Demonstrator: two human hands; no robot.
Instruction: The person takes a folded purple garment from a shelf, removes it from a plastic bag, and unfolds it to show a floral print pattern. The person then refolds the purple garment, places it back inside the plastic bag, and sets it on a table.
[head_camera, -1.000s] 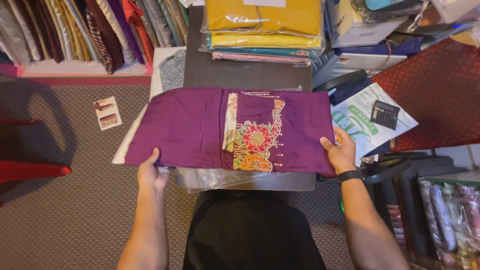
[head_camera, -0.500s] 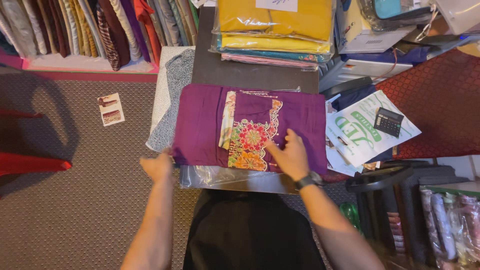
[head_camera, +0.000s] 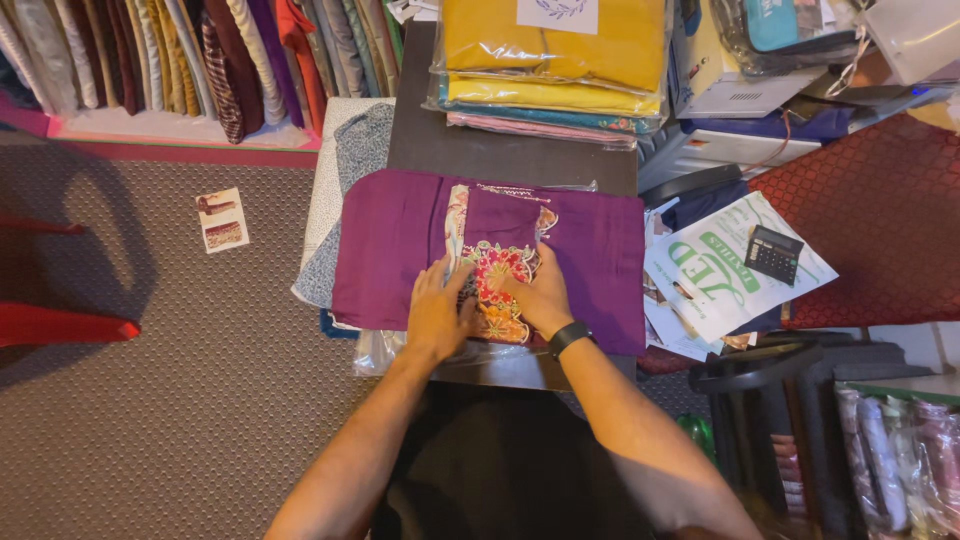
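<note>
Lying folded on the dark tabletop (head_camera: 500, 150), the purple garment (head_camera: 390, 250) sits directly under both hands, its embroidered floral panel (head_camera: 497, 265) facing up at the centre. The left hand (head_camera: 436, 312) rests flat and open on the cloth just left of the panel, fingers spread and gripping nothing. The right hand (head_camera: 540, 295), a dark watch (head_camera: 567, 337) on its wrist, lies palm down on the panel's right edge, fingers loosely curved against the embroidery; it seems to press rather than pinch, though the fingertips are partly hidden.

As for progress, the garment looks already folded into a neat rectangle with the decorated part centred, so I judge the folding largely done and the smoothing of the panel to be in hand. A clear plastic sleeve (head_camera: 400, 352) peeks out beneath the near edge, below the left hand, and the garment is not inside it.

Beyond the fingertips lies a stack of bagged fabrics (head_camera: 550, 60), yellow on top. To the right of the right hand, well apart, a black calculator (head_camera: 773, 254) rests on a white printed bag (head_camera: 720, 275). Left of the left hand, grey patterned cloth (head_camera: 352, 150) shows beside the garment.
</note>
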